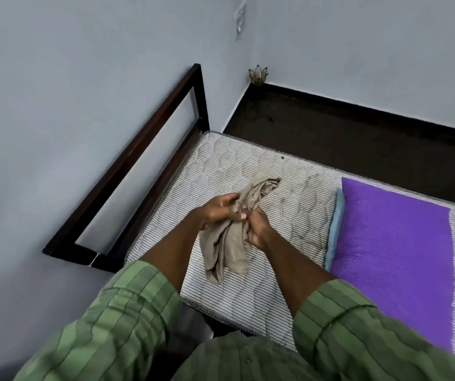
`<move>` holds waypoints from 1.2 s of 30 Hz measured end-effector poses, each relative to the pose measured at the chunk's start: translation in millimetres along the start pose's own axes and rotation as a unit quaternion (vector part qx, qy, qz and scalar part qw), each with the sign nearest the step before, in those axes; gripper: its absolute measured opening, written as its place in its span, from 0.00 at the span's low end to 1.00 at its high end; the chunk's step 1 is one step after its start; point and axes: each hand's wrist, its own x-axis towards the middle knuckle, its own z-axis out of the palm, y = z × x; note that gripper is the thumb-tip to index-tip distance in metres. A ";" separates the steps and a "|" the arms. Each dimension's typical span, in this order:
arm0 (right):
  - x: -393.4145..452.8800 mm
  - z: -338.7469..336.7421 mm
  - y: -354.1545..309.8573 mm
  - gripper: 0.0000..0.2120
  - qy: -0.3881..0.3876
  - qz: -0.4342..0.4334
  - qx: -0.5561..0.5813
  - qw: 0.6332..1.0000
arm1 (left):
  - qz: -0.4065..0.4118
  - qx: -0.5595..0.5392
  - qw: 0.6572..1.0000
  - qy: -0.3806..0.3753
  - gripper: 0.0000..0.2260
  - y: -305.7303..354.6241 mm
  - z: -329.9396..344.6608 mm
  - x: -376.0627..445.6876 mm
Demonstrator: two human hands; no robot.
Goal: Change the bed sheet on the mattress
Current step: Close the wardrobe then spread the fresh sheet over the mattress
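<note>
A bare striped, quilted mattress (pixel 237 160) lies on a dark wooden bed frame (pixel 149 138). Above its near end I hold a bunched beige cloth (pixel 230 243) in both hands. My left hand (pixel 216 211) grips its upper part from the left. My right hand (pixel 257 229) pinches it from the right. The cloth's top end sticks up past my fingers and its lower folds hang down toward the mattress. A folded purple sheet (pixel 393 251) lies flat on the mattress to the right, over a light blue layer (pixel 333 235).
The headboard rails stand against the pale blue wall (pixel 56 105) on the left. Dark floor (pixel 344 133) runs beyond the far side of the bed. A small gold flower-shaped holder (pixel 258 74) sits in the room corner. A switch plate (pixel 240 19) is on the wall above.
</note>
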 end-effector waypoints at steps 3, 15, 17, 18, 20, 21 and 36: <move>-0.4 -2.7 -17.7 0.11 0.006 -0.002 0.032 0.999 | 0.044 0.095 0.994 0.015 0.41 0.2 9.4 -9.0; 4.3 -6.3 -48.0 0.14 0.063 -0.030 -0.002 0.998 | 0.049 0.132 0.989 0.040 0.49 2.6 20.0 -23.8; 3.9 -9.1 -50.9 0.14 0.071 -0.048 -0.033 0.996 | 0.048 0.199 0.978 0.043 0.46 6.7 22.4 -23.0; 1.5 -10.2 -53.2 0.13 0.070 -0.065 -0.057 0.994 | 0.046 0.260 0.962 0.066 0.39 11.1 21.4 -23.9; 2.5 -16.2 -56.7 0.13 0.064 -0.111 -0.139 0.982 | 0.049 0.394 0.905 0.151 0.20 23.1 16.3 -30.0; 0.9 -19.3 -60.2 0.12 0.069 -0.137 -0.206 0.967 | 0.050 0.443 0.874 0.194 0.12 30.2 11.8 -32.5; -16.1 -69.4 -79.0 0.15 0.188 -0.102 -0.401 0.891 | 0.019 0.560 0.733 0.385 0.06 67.6 -41.0 -43.0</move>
